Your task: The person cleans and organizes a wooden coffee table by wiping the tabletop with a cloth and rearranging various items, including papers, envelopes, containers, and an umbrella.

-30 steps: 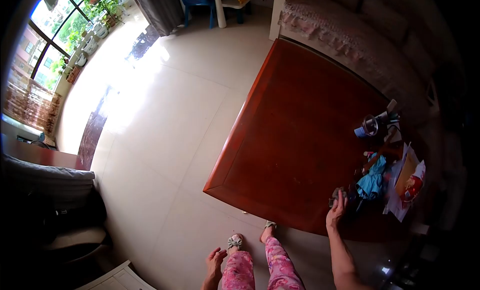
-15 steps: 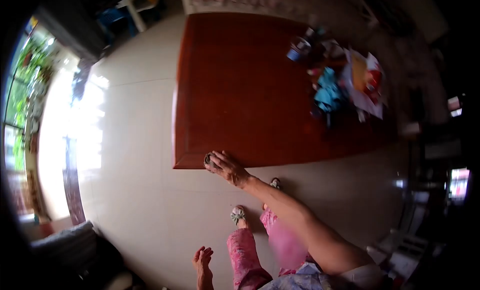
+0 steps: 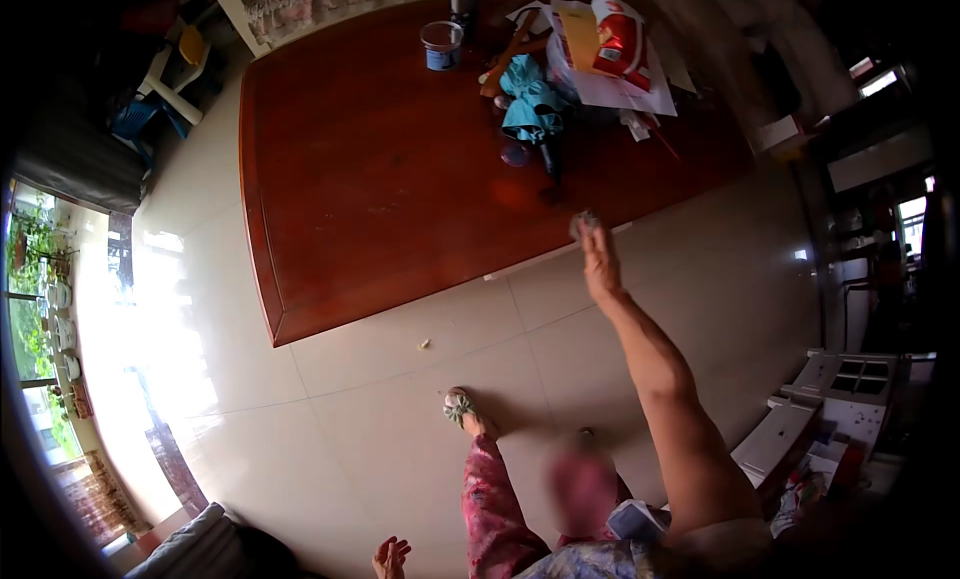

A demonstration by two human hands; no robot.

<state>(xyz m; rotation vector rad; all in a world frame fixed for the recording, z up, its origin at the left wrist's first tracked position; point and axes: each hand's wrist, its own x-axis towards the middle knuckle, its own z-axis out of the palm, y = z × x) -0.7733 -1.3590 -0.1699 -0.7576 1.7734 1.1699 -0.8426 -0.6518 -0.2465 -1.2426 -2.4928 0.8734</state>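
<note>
My right hand (image 3: 600, 266) reaches out to the near edge of the reddish-brown wooden table (image 3: 370, 199). Under its fingers is a small grey-green wad (image 3: 583, 223), perhaps a cloth or a sponge, pressed at the tabletop's edge. Beyond it on the table lies a folded turquoise umbrella (image 3: 533, 101), its dark handle pointing toward me. Low in the view, my left hand (image 3: 391, 558) hangs over the floor, empty, with its fingers apart and slightly curled.
A clear tub (image 3: 442, 47) and a dark pen holder (image 3: 464, 7) stand at the table's far side. A red packet (image 3: 622, 47) rests on papers there. White furniture (image 3: 800, 419) stands at right, a dark seat at lower left. A small pale scrap (image 3: 425, 344) lies on the tiles.
My right hand has slid the wad rightward along the table's near edge, away from the left corner. The view has turned and shifted right. My left hand stays low and empty.
</note>
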